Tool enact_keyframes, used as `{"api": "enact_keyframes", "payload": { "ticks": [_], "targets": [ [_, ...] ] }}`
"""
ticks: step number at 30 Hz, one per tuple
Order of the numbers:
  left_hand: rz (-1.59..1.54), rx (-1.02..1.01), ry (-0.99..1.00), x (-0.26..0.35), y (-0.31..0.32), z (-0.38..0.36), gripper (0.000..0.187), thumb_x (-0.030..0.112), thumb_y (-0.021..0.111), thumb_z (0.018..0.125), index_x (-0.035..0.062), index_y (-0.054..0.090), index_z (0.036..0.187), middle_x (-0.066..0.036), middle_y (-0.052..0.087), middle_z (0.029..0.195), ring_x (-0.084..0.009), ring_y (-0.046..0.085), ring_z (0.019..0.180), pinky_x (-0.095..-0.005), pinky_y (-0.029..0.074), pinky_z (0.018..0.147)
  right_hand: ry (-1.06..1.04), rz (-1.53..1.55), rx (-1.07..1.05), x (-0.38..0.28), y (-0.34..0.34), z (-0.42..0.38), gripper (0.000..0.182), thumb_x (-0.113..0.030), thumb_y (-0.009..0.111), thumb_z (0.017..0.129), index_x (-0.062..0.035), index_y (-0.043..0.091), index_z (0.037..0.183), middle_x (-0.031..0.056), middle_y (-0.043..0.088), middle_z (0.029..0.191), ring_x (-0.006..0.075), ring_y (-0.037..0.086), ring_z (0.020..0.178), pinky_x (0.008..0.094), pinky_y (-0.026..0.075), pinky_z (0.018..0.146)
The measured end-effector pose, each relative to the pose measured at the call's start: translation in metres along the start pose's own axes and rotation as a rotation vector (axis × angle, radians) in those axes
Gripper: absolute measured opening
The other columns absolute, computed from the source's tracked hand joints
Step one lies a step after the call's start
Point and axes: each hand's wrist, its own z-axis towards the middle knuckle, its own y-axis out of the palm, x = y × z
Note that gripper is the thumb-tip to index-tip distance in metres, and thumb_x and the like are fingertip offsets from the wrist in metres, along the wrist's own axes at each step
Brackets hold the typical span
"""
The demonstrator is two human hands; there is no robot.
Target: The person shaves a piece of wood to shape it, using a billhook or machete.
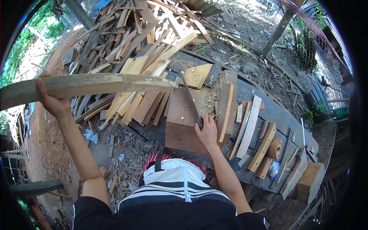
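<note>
My left hand [53, 100] is closed around a long, slightly curved wooden plank [103, 85] and holds it up at the left. The plank's far end reaches over the big wooden block [184, 136], close to the blade. In my right hand [207, 132] is the handle of a machete [189, 96], resting low over the block's top. Its long dark blade points away from me, tip near the plank's end. Pale wood chips [209, 100] lie on the block beside it.
A large heap of scrap boards [134, 38] rises behind on the left. Along the bench [281, 115] at right lie a white strip [250, 126], a wooden bar [262, 147], a round wooden piece [274, 148] and tools. Sawdust [46, 126] and offcuts cover the ground.
</note>
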Motion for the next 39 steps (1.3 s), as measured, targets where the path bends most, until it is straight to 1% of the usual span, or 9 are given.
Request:
{"api": "enact_keyframes", "payload": {
  "ticks": [3,8,12,20,22,25,33,35,39],
  "targets": [
    [-0.296,-0.187,-0.098,0.004,0.009,-0.002,0.032,0.033,0.062,0.09,0.0027,0.059,0.102,-0.006,0.052,0.091,-0.0175,0.062,0.087,-0.0464,0.058,0.086,-0.007,-0.002,0.004,-0.002,0.0,0.001,0.035,-0.016,0.07,0.074,-0.0016,0.055,0.101,0.0169,0.054,0.093,0.0355,0.058,0.087,0.0438,0.048,0.076],
    [-0.14,0.158,0.001,0.03,0.064,-0.013,0.033,0.023,0.055,0.094,0.0042,0.051,0.121,-0.008,0.052,0.092,-0.0211,0.057,0.105,-0.0522,0.044,0.105,0.011,-0.023,0.03,-0.001,0.002,0.001,0.034,-0.016,0.07,0.073,-0.0013,0.054,0.099,0.0173,0.055,0.093,0.0355,0.058,0.087,0.0439,0.049,0.075],
    [-0.168,0.117,-0.088,0.025,0.055,-0.013,0.037,0.025,0.057,0.095,0.0058,0.047,0.125,-0.003,0.048,0.087,-0.0146,0.053,0.088,-0.0485,0.042,0.107,0.125,-0.062,-0.088,-0.006,-0.005,0.011,0.037,-0.023,0.07,0.071,-0.0012,0.055,0.096,0.0173,0.056,0.094,0.0353,0.059,0.089,0.0429,0.05,0.077],
    [-0.244,0.093,-0.152,0.039,0.049,-0.03,0.025,0.032,0.054,0.098,0.011,0.05,0.111,-0.001,0.043,0.082,-0.0133,0.044,0.078,-0.0405,0.044,0.088,0.218,0.183,-0.245,0.009,-0.019,0.025,0.038,-0.024,0.064,0.076,0.0014,0.054,0.102,0.0139,0.062,0.088,0.0288,0.065,0.072,0.0394,0.053,0.064],
    [-0.265,0.069,-0.15,0.038,0.052,-0.03,0.024,0.032,0.053,0.098,0.0114,0.049,0.108,-0.002,0.043,0.082,-0.0136,0.044,0.078,-0.0403,0.044,0.087,0.622,0.498,-0.54,-0.019,-0.051,0.031,0.035,-0.023,0.06,0.082,0.0028,0.051,0.103,0.0131,0.06,0.077,0.021,0.061,0.055,0.0358,0.049,0.048],
    [-0.262,-0.008,-0.086,0.032,0.062,-0.037,0.024,0.035,0.052,0.098,0.0122,0.048,0.101,-0.002,0.043,0.081,-0.014,0.045,0.076,-0.0362,0.043,0.08,0.731,0.726,-0.699,0.003,-0.038,0.03,0.034,-0.027,0.057,0.089,0.0036,0.048,0.103,0.0101,0.057,0.065,0.0157,0.054,0.044,0.0316,0.043,0.038],
    [-0.251,-0.13,0.072,0.028,0.096,-0.033,0.03,0.044,0.049,0.094,0.0141,0.047,0.097,-0.001,0.046,0.071,-0.0129,0.043,0.065,-0.0301,0.039,0.058,0.608,0.578,-0.498,-0.039,-0.095,0.058,0.034,-0.033,0.053,0.096,0.0008,0.05,0.103,0.0087,0.056,0.061,0.0173,0.056,0.046,0.0329,0.045,0.044],
    [-0.221,-0.121,0.075,0.031,0.11,-0.031,0.031,0.045,0.049,0.094,0.0142,0.047,0.097,-0.001,0.046,0.071,-0.0128,0.043,0.066,-0.0302,0.039,0.058,0.332,0.325,-0.388,-0.058,-0.108,0.064,0.032,-0.03,0.053,0.096,0.0005,0.05,0.105,0.0134,0.058,0.063,0.0231,0.06,0.05,0.0362,0.048,0.05],
    [-0.207,-0.124,0.107,0.032,0.128,-0.033,0.029,0.044,0.047,0.096,0.0146,0.045,0.095,-0.001,0.046,0.072,-0.0123,0.043,0.066,-0.0275,0.038,0.056,0.336,0.491,-0.4,-0.066,-0.09,0.044,0.03,-0.031,0.054,0.096,-0.0025,0.051,0.107,0.01,0.055,0.064,0.0194,0.058,0.052,0.0327,0.046,0.048]
  ]
}}
